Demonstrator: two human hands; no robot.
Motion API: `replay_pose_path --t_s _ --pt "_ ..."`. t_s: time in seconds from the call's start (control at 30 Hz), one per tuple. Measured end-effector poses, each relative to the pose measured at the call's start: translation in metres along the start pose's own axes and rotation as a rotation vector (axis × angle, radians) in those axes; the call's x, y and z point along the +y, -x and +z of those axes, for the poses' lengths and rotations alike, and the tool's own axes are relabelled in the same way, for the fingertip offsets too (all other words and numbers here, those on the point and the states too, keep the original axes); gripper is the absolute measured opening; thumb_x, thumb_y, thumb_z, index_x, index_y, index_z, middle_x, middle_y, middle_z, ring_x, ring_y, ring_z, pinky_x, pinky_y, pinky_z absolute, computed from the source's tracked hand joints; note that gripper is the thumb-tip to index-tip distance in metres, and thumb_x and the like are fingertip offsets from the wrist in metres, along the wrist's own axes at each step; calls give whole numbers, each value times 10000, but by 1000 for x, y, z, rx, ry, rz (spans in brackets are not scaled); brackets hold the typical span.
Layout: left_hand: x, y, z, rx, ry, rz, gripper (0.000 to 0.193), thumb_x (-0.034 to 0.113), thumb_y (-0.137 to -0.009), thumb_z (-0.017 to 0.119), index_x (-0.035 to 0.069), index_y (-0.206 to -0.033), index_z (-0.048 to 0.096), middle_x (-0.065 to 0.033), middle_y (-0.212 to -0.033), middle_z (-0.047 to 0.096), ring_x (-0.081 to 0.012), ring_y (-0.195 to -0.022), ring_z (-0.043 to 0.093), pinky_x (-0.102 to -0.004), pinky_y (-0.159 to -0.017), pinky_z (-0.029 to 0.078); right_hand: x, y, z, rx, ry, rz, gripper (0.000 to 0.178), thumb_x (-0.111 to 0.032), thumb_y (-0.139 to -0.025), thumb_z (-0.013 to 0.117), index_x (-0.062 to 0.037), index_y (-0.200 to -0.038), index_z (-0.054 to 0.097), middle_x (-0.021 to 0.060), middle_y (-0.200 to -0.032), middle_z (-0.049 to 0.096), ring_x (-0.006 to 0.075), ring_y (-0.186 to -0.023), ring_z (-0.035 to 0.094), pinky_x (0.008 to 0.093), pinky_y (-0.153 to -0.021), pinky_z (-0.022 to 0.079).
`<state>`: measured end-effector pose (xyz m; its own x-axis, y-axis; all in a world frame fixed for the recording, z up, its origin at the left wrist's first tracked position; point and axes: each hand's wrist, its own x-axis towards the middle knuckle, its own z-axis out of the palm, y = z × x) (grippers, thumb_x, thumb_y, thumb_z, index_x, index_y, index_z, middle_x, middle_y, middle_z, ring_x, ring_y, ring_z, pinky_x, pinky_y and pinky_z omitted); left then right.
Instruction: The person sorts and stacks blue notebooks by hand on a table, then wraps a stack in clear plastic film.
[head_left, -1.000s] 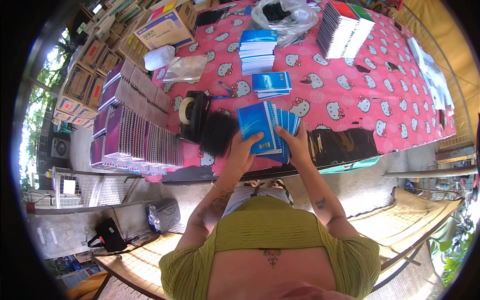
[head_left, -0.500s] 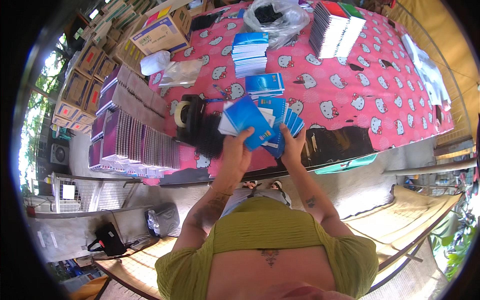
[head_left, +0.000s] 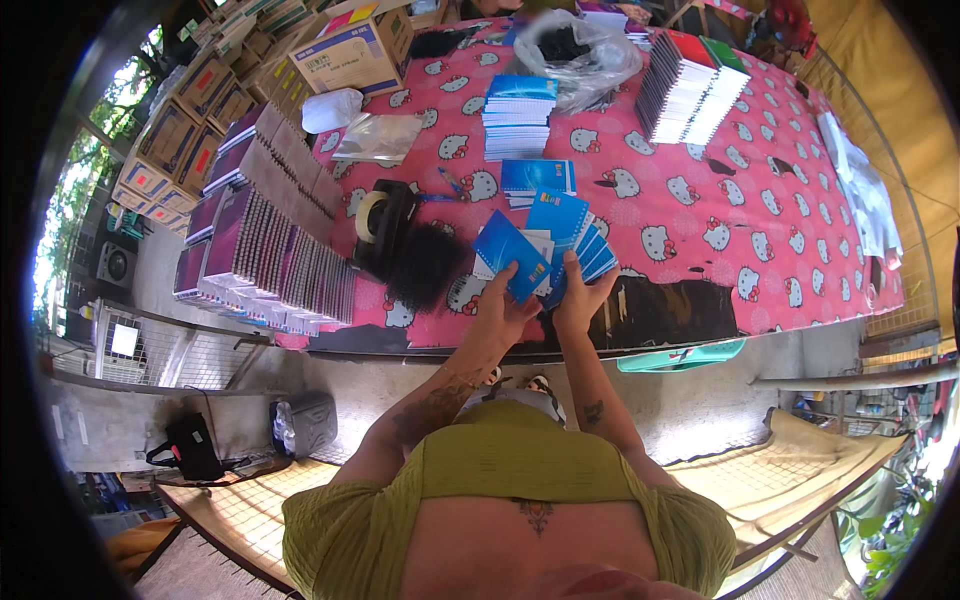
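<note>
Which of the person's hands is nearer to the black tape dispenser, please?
Left: the left hand, holding a blue notebook, is right of and below the tape dispenser in the picture; the right hand, gripping fanned blue notebooks, is farther right.

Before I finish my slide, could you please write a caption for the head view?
Left fingers and right fingers grip fanned blue notebooks above a pink patterned tablecloth.
</note>
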<state>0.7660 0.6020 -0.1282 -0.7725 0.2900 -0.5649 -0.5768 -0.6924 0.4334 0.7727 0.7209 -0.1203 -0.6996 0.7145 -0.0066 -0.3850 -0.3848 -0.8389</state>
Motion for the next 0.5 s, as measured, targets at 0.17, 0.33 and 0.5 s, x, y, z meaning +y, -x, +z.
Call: replay_pose_path --t_s 0.17,0.33,0.5 --pt "8 -4 6 -105 28 64 490 257 -876 685 102 -1298 489 -102 -1223 567 -278 -1114 565 -478 -986 473 0 10 3 -52 57 37 622 -77 -814 792 -38 -1305 412 99 -1110 594 183 -979 599 321 -873 491" --pt "36 -17 6 -198 -181 399 488 168 -858 665 58 -1296 482 -85 -1175 582 -239 -1103 602 -442 -936 519 -17 -5 -5 -286 102 283 685 -62 -773 822 -46 -1316 406 107 -1147 581 170 -1058 587 333 -892 510" --pt "43 -62 -5 -286 -491 606 384 71 -834 653 2 -1203 571 -65 -1078 642 -157 -933 634 -314 -816 533 -9 -60 -40 -496 93 402 717 -98 -812 798 -27 -1395 386 126 -1237 586 218 -1135 579 371 -955 489"
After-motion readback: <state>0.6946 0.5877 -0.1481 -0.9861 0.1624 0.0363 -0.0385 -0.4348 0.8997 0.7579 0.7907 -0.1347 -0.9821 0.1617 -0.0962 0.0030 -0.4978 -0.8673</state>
